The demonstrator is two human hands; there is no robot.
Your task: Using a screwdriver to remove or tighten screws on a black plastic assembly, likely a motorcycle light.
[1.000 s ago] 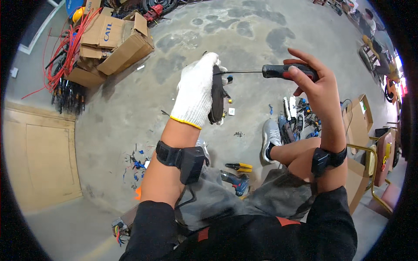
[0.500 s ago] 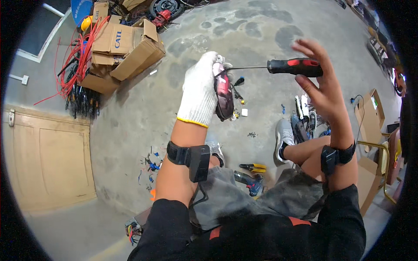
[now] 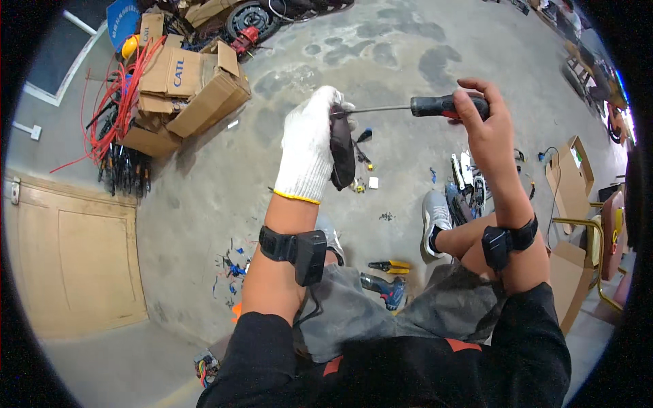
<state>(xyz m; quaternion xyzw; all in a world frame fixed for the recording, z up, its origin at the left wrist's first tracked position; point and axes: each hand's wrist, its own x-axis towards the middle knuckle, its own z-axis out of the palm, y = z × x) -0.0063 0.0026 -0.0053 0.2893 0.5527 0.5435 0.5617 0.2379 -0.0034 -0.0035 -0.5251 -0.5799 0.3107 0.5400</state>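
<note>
My left hand (image 3: 306, 139), in a white knitted glove, is closed around a dark elongated part (image 3: 342, 158) whose kind I cannot make out. A screwdriver (image 3: 425, 106) with a black and red handle lies level, its shaft pointing left. Its tip meets the upper end of the dark part next to my gloved fingers, which hide the exact contact. Bare, my right hand (image 3: 490, 122) grips the handle's right end, with the thumb on the near side and the fingers wrapped behind. Both hands are held up over the floor.
Below, yellow-handled pliers (image 3: 389, 266) and a cordless drill (image 3: 386, 288) lie between my legs. Small loose parts (image 3: 235, 268) are scattered to the left. Tools (image 3: 469, 183) lie beside my right shoe. Cardboard boxes (image 3: 183, 88) and red cable (image 3: 126, 88) stand far left; a chair (image 3: 598, 251) is right.
My right hand has closed from spread fingers onto the screwdriver handle. The dark part has turned in my left hand, so its shiny pinkish face no longer shows.
</note>
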